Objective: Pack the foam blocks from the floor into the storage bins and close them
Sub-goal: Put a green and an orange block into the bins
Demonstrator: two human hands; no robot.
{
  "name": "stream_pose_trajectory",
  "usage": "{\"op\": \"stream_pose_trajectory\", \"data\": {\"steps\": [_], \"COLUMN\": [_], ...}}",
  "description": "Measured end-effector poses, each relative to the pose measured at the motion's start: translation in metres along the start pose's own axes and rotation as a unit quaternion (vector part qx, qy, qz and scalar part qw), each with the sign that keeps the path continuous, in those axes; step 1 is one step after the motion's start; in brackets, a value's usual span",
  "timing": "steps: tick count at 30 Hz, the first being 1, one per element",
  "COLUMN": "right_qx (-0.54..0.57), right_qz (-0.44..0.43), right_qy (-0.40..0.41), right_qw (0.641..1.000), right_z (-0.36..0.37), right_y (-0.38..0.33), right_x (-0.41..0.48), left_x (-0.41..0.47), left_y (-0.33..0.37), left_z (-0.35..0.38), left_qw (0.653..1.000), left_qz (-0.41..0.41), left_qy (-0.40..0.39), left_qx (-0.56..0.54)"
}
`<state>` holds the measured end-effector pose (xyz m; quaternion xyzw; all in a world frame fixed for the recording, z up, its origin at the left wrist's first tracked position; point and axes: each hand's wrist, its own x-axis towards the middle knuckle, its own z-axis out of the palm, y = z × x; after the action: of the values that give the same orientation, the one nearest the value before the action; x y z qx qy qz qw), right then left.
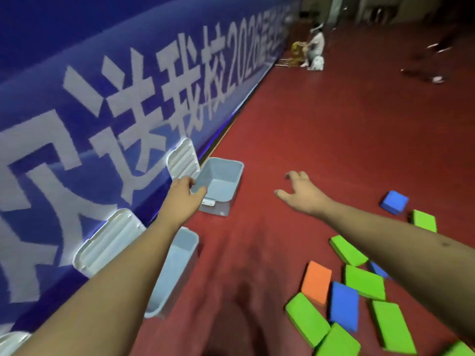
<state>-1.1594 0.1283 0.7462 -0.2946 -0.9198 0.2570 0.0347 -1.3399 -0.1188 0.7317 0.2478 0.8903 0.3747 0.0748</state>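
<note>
The far bin (221, 181) stands open on the red floor (308, 124), against the blue banner (77, 98), with its white lid (183, 160) hinged up on the banner side. The left hand (185, 194) holds this bin by its nearest corner, thumb lying over the rim as far as one can tell. The right hand (300, 194) hovers to the right of the far bin, fingers spread wide and holding nothing.

The foam blocks (343, 304) lie scattered well to the right of the far bin and nearer the person. A single blue block (393, 201) is the one closest to the bin; an orange block (316, 281) lies in the thick of the heap. All are flat on the floor, long axes pointing every way.

So the free right hand is nearer the blocks and probably makes the first pick. A second bin (177, 268), also open, sits nearer the person than the far bin.
</note>
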Motion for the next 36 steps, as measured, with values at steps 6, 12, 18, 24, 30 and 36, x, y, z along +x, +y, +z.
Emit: {"op": "stream_pose_trajectory", "data": {"steps": [6, 12, 18, 24, 30, 36], "right_qx": [0.011, 0.036, 0.080, 0.099, 0.146, 0.186], "right_qz": [0.125, 0.242, 0.379, 0.482, 0.532, 0.559], "right_qy": [0.035, 0.044, 0.048, 0.037, 0.014, -0.029], "right_qw": [0.992, 0.969, 0.921, 0.870, 0.834, 0.807], "right_z": [-0.055, -0.058, -0.020, 0.064, 0.201, 0.399], "right_y": [0.152, 0.258, 0.342, 0.413, 0.504, 0.611], "right_x": [-0.013, -0.018, -0.008, 0.009, 0.029, 0.025], "left_x": [0.043, 0.091, 0.141, 0.174, 0.151, 0.091], "left_y": [0.115, 0.172, 0.180, 0.135, 0.035, -0.118], "left_z": [0.132, 0.261, 0.407, 0.550, 0.690, 0.834], "left_qw": [0.993, 0.972, 0.928, 0.881, 0.838, 0.808], "left_qz": [0.071, 0.119, 0.152, 0.153, 0.119, 0.070], "left_qy": [-0.098, -0.204, -0.340, -0.439, -0.518, -0.554], "left_qx": [-0.005, 0.004, 0.025, 0.082, 0.125, 0.189]}}
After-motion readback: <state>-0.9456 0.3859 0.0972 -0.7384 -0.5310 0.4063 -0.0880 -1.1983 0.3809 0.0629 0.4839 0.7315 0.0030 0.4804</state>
